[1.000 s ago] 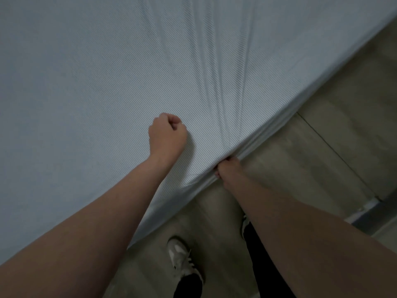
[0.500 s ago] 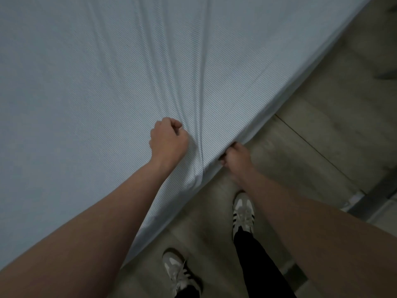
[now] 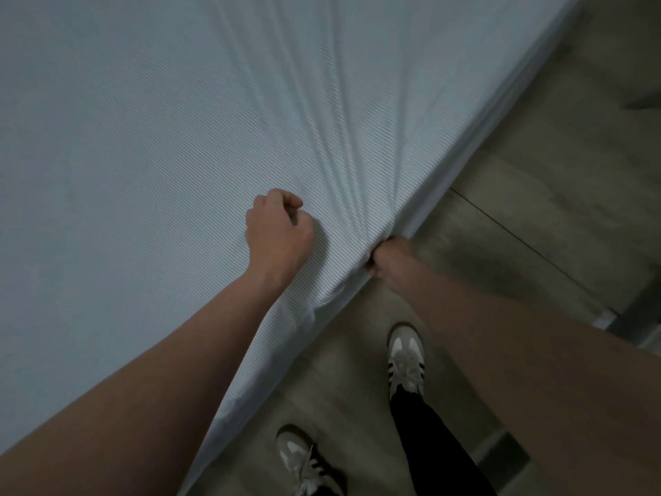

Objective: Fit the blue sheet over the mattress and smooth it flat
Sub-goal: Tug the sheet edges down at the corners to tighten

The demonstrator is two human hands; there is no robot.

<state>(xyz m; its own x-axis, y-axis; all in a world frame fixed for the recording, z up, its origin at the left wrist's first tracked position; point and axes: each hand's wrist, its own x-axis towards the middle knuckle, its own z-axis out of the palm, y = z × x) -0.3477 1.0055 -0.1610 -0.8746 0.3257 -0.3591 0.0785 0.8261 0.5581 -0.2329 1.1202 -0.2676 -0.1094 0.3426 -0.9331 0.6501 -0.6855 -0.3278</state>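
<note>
The finely ribbed blue sheet [image 3: 150,145] lies stretched over the mattress, creases fanning from its edge where the right hand [image 3: 388,257] grips it tight, the left hand [image 3: 275,232] fisted on top

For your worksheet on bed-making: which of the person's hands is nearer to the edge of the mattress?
Right. The right hand grips the sheet right at the mattress edge; the left hand rests as a fist on top, further in.
</note>
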